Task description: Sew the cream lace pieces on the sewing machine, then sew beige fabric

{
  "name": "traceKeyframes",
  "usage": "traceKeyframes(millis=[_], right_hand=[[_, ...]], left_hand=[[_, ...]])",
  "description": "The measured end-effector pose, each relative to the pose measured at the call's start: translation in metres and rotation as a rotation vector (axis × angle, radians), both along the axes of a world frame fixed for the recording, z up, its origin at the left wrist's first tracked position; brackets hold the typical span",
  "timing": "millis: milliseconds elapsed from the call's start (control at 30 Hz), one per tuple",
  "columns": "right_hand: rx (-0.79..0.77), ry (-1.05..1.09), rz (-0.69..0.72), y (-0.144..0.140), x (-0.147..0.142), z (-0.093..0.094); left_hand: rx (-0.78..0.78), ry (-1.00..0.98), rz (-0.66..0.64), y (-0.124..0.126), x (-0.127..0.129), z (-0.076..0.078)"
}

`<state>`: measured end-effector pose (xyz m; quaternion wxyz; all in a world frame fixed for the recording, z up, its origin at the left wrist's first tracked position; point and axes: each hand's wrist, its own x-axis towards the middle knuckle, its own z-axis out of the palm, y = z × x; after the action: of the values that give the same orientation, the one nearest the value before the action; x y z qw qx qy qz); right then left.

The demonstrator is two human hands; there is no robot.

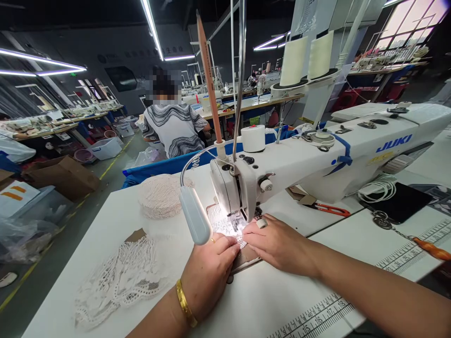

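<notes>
White lace piece (229, 227), openwork pattern, lying flat on the machine bed, brightly lit, under the needle, near edge tucked beneath both hands' fingertips

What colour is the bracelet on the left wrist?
Gold; the bracelet shows clearly in the head view, on the left wrist.

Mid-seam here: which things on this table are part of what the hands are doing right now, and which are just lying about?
In use:
- left hand and right hand, pressing flat on the white lace piece
- white JUKI sewing machine
- lit grey gooseneck lamp

Lying about:
- round stack of cream lace
- loose white lace trim pile
- red-handled snips
- black flat pad
- orange-handled tool
</notes>
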<state>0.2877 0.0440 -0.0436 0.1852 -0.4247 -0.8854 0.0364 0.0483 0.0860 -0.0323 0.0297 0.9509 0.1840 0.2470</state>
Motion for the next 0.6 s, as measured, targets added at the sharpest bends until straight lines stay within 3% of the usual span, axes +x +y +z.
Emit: traceKeyframes(millis=[600], right_hand=[[0.035,0.066,-0.166,0.006,-0.006,0.007]], left_hand=[[0.068,-0.002,0.083,0.020,0.003,-0.002]])
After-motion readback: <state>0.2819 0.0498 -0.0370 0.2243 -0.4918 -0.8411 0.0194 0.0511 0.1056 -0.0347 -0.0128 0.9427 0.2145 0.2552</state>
